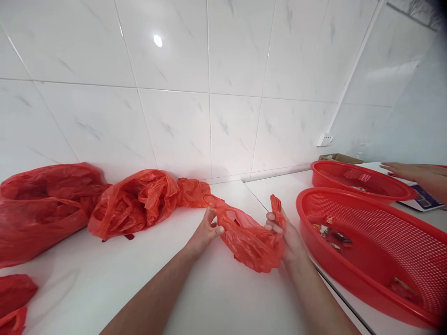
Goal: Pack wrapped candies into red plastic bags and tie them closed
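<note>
A crumpled red plastic bag (249,239) is stretched between my hands above the white table. My left hand (207,231) pinches its left side near a handle loop, thumb and fingers closed on the film. On the other side, my right hand (284,232) has its fingers wrapped round the bag, and a bunched end sticks up above them. The bag's inside is hidden. Just behind my left hand lies a small crumpled red bag (193,192), with a larger open red bag (136,204) to its left.
Left stands a big red bag (49,214); another red bag (16,298) lies at the near left edge. At right, a red basket (370,204) holds several small wrapped items; another red basket (317,174) stands behind. Another person's hand (412,172) is at far right. A tiled wall (174,125) rises behind.
</note>
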{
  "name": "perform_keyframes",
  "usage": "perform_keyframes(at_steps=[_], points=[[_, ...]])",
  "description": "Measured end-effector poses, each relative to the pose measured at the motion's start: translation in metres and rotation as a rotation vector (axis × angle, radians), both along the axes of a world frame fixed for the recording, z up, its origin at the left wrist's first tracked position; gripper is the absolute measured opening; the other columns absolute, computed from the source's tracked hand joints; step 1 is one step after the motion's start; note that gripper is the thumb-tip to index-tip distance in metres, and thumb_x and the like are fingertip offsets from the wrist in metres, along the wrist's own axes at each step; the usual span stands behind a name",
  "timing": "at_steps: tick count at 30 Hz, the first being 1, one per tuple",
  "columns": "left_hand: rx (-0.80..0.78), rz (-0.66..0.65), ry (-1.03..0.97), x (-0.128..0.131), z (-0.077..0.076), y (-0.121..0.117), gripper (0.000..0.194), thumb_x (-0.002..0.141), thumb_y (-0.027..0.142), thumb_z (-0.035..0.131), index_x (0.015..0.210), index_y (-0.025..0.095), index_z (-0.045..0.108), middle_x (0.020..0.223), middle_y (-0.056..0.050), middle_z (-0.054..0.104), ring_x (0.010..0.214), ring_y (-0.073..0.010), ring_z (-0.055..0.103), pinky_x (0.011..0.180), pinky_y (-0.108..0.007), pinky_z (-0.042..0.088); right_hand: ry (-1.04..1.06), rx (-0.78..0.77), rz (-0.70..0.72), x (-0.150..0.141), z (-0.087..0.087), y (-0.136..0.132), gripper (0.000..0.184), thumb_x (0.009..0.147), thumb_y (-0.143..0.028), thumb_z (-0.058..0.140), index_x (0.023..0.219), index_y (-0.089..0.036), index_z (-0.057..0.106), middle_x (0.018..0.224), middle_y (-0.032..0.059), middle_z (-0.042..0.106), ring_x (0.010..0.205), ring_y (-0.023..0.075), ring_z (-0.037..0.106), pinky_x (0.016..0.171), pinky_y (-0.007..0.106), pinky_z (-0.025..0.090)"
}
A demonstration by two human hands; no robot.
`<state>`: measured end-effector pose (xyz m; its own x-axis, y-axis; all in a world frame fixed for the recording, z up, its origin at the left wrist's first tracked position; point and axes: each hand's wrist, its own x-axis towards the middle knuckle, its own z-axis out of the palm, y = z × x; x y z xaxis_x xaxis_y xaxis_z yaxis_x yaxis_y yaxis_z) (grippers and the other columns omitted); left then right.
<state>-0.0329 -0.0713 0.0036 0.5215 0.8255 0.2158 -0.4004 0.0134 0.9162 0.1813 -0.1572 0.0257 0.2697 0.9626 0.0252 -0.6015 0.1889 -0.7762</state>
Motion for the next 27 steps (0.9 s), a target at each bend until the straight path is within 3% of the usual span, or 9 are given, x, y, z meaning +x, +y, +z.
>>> perform_keyframes(at_steps=[4,7,10,12,15,19,22,24,27], points=[[0.103,-0.136,0.052,0.004,0.008,-0.009,0.051,0.063,0.034,0.077,0.108,0.020,0.059,0.108,-0.010,0.062,0.100,-0.0264,0.058,0.082,-0.033,0.044,-0.017,-0.022,0.144,-0.007,0.002,-0.003,0.039,0.073,-0.056,0.060,0.059,-0.022,0.049,0.043,-0.0079,0.026,0.041,0.0078,0.031,0.042,0.021,0.034],[0.030,-0.181,0.099,0.010,0.005,-0.016,0.029,0.070,0.034,0.072,0.091,0.016,0.064,0.084,-0.007,0.065,0.075,-0.0190,0.061,0.068,-0.028,0.045,-0.063,-0.031,0.193,-0.010,-0.001,0.000,0.045,0.076,-0.064,0.050,0.061,-0.021,0.052,0.045,-0.0075,0.026,0.041,0.0075,0.027,0.041,0.021,0.033],[-0.116,-0.139,0.059,0.015,0.000,-0.019,0.023,0.075,0.037,0.066,0.074,0.015,0.063,0.071,-0.004,0.063,0.062,-0.0140,0.058,0.061,-0.025,0.043,-0.084,0.021,0.093,-0.009,-0.006,0.004,0.024,0.073,-0.043,0.066,0.087,-0.025,0.060,0.060,-0.0066,0.046,0.041,0.0054,0.028,0.041,0.019,0.033],[-0.207,-0.059,-0.033,0.016,-0.001,-0.018,0.022,0.076,0.038,0.066,0.074,0.016,0.061,0.071,-0.002,0.064,0.062,-0.0134,0.059,0.062,-0.025,0.044,-0.016,0.061,-0.011,-0.004,-0.010,0.008,0.035,0.070,-0.029,0.070,0.103,-0.030,0.058,0.074,-0.0061,0.054,0.047,0.0051,0.039,0.047,0.019,0.040],[-0.279,0.121,-0.175,0.012,-0.001,-0.009,0.018,0.074,0.035,0.068,0.078,0.019,0.060,0.074,0.001,0.064,0.065,-0.0122,0.060,0.065,-0.024,0.045,0.111,0.082,-0.109,0.005,-0.015,0.012,0.042,0.068,-0.020,0.071,0.106,-0.032,0.058,0.082,-0.0047,0.059,0.068,0.0092,0.056,0.066,0.025,0.050],[-0.286,0.224,-0.208,0.004,0.001,0.003,0.020,0.073,0.031,0.069,0.087,0.019,0.061,0.083,-0.001,0.066,0.072,-0.0134,0.061,0.071,-0.026,0.047,0.181,0.088,-0.119,0.010,-0.019,0.016,0.035,0.069,-0.017,0.069,0.101,-0.029,0.060,0.084,-0.0039,0.060,0.075,0.0106,0.058,0.079,0.031,0.051],[-0.282,0.145,-0.180,0.004,0.002,0.002,0.024,0.074,0.033,0.067,0.092,0.019,0.061,0.093,-0.004,0.067,0.079,-0.0168,0.062,0.074,-0.029,0.048,0.166,0.100,-0.092,0.005,-0.016,0.013,0.027,0.072,-0.022,0.068,0.097,-0.029,0.061,0.068,-0.0064,0.053,0.055,0.0077,0.050,0.064,0.026,0.051],[-0.292,0.088,-0.183,0.006,0.002,-0.002,0.020,0.073,0.033,0.068,0.085,0.019,0.060,0.083,-0.001,0.066,0.071,-0.0144,0.061,0.070,-0.027,0.047,0.110,0.091,-0.035,0.001,-0.011,0.009,0.015,0.076,-0.035,0.064,0.088,-0.027,0.061,0.058,-0.0067,0.045,0.044,0.0065,0.037,0.047,0.021,0.042],[-0.317,0.042,-0.177,0.011,0.003,-0.009,0.019,0.071,0.032,0.070,0.078,0.019,0.058,0.066,0.004,0.059,0.057,-0.0097,0.056,0.061,-0.023,0.044,-0.029,0.030,0.092,-0.007,-0.003,0.003,0.039,0.080,-0.060,0.047,0.079,-0.023,0.060,0.050,-0.0058,0.039,0.037,0.0067,0.025,0.037,0.022,0.027]])
